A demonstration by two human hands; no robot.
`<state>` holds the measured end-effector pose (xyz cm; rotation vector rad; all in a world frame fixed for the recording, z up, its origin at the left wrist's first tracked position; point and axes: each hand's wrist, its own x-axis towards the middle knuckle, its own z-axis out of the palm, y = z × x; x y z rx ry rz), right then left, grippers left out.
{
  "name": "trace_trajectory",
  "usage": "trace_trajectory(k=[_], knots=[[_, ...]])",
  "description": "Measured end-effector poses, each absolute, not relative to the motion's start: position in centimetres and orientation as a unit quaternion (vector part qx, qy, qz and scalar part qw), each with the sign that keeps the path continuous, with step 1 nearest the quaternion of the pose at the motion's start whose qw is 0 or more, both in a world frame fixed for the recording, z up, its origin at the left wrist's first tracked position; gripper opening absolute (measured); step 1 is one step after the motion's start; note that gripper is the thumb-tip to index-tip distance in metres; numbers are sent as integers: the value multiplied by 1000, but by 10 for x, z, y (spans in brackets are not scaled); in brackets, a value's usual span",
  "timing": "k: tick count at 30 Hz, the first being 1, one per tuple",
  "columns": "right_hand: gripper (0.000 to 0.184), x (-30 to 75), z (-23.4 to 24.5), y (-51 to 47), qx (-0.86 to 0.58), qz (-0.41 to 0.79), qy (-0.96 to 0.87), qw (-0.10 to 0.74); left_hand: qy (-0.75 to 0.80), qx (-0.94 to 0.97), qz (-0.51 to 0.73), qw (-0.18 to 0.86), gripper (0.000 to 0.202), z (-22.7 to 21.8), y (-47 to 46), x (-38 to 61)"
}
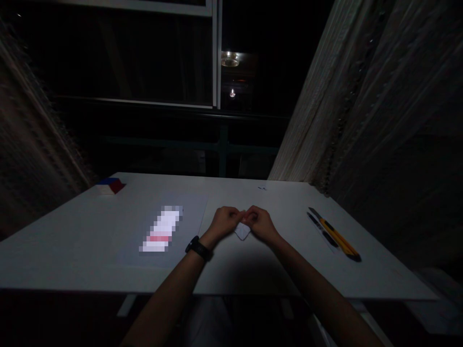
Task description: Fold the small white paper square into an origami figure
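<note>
Both my hands meet over the middle of a white table (83, 241). My left hand (224, 220), with a black watch on its wrist, and my right hand (259, 220) are both closed in a pinch on a small folded piece of white paper (242, 231). The paper hangs just below the fingertips, close to the table top. The room is dim, so the paper's folds are hard to make out.
A sheet of paper (191, 212) lies left of my hands with a blurred-out patch on it. A red and blue block (110, 185) sits at the far left corner. A yellow cutter (338, 236) and a black pen (321, 230) lie at the right. Curtains hang on both sides.
</note>
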<state>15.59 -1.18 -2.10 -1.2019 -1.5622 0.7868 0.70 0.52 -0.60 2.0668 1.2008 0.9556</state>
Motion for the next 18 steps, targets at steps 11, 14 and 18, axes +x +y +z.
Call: trace_trajectory(k=[11, 14, 18], knots=[[30, 159, -22, -11, -461, 388, -640, 477, 436, 790, 341, 265, 35, -8, 8, 5], [37, 160, -22, -10, -438, 432, -624, 482, 444, 788, 346, 248, 34, -7, 7, 6], [44, 160, -20, -11, -427, 470, -604, 481, 447, 788, 357, 227, 35, -4, 4, 6]])
